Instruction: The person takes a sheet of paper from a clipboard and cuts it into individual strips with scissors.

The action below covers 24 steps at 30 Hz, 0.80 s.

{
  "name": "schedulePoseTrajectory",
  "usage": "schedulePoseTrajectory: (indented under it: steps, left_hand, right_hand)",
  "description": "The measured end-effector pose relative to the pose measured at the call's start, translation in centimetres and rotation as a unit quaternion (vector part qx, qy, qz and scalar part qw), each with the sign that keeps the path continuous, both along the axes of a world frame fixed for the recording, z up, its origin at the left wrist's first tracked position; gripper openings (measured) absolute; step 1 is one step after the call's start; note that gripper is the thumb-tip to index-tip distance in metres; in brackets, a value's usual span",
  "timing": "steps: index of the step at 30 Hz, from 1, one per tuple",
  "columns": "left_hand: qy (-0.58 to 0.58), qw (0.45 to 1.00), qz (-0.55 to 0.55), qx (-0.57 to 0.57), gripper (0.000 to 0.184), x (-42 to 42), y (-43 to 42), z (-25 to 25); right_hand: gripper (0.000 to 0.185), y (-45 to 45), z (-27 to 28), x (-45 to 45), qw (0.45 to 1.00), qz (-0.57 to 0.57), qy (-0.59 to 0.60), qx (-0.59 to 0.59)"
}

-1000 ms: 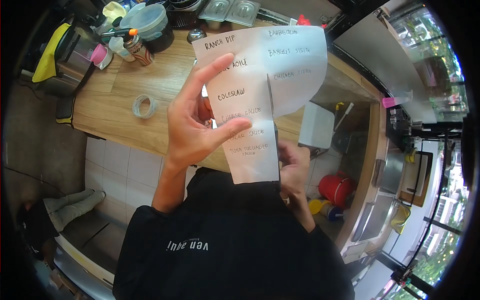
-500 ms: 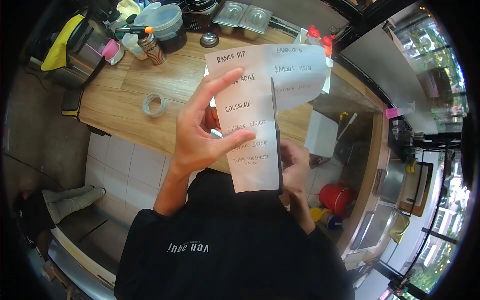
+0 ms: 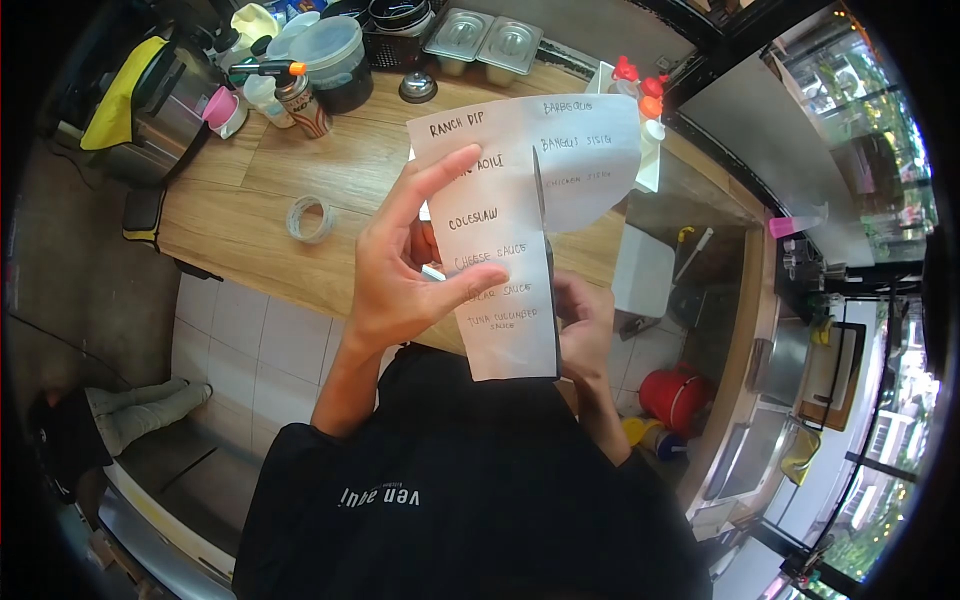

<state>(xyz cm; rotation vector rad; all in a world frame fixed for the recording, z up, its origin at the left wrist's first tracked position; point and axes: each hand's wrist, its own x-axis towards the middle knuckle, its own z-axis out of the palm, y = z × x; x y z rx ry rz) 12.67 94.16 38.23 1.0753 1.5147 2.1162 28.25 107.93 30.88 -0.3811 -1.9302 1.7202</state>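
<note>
White handwritten paper [image 3: 515, 225] in the pinch of our left grip [image 3: 393, 278]; at paper's right edge, our right grip [image 3: 585, 328], hold unclear.

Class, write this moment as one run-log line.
left hand: holding white handwritten paper sheet; right hand: near dark narrow blade; sheet: partly cut

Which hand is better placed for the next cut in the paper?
Probably the right hand: though partly hidden, it is beside the paper, below the dark blade in this view. The left hand is occupied, pinching the paper.
</note>
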Motion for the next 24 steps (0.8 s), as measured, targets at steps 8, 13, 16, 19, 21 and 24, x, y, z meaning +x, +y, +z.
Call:
schedulePoseTrajectory:
  steps: [8, 13, 16, 19, 21, 24]
  left_hand:
    - [-0.008, 1.0, -0.006, 0.003, 0.079, -0.1, 0.2, -0.2]
    - [-0.013, 1.0, -0.023, -0.004, 0.08, 0.0, 0.1, -0.3]
    - [-0.009, 1.0, -0.02, -0.001, 0.08, 0.1, 0.1, -0.4]
    - [-0.015, 1.0, -0.015, -0.006, 0.08, 0.2, 0.1, -0.6]
    - [-0.019, 1.0, -0.014, -0.014, 0.08, 0.1, 0.0, -0.8]
    - [-0.028, 0.999, -0.017, -0.019, 0.08, -0.1, 0.0, -1.4]
  right_hand:
    - [0.041, 0.2, 0.2, 0.2, 1.0, -0.001, -0.022, -0.014]
    - [0.043, 0.6, 0.2, -0.2, 1.0, 0.007, -0.002, 0.008]
    - [0.045, 0.7, 0.3, -0.5, 1.0, 0.011, -0.005, -0.001]
    - [0.047, 0.9, 0.3, -1.0, 1.0, 0.014, -0.009, 0.016]
    - [0.046, 0.9, 0.3, -1.2, 1.0, 0.016, -0.016, 0.02]
    - [0.046, 0.8, 0.3, -1.6, 0.999, 0.016, -0.025, 0.026]
